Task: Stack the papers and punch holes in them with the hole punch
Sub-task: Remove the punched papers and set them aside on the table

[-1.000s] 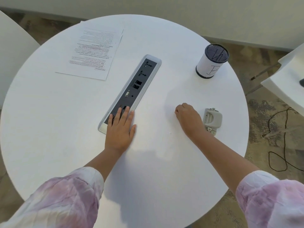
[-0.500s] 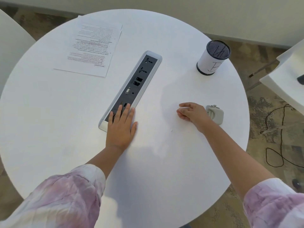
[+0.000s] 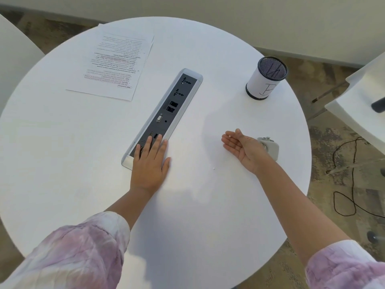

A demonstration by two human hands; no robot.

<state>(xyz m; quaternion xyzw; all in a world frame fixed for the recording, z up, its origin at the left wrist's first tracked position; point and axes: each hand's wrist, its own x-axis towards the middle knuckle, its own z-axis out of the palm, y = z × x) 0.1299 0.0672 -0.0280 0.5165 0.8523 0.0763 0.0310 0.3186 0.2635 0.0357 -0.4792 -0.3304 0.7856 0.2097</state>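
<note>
While left hand (image 3: 149, 163) lies flat and right hand (image 3: 242, 148) opens palm-up beside hole punch (image 3: 269, 148), papers (image 3: 113, 65) overhang table (image 3: 62, 153) rim; cup (image 3: 263, 82) reads "B".

Table (image 3: 62, 142) is showing a smooth matt white top w/ soft sheen. Papers (image 3: 116, 65) are looking thin & matt. Socket strip (image 3: 164, 113): brushed-metal frame, dark matt plastic inset. Pen cup (image 3: 265, 80): black wire mesh w/ paper wrap. Sleeves (image 3: 68, 251) are looking like soft crinkled cloth.

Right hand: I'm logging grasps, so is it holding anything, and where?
No grasp. The right hand lies open, palm up, with a tiny white paper dot resting on its fingers; the hole punch sits untouched behind it.
</note>
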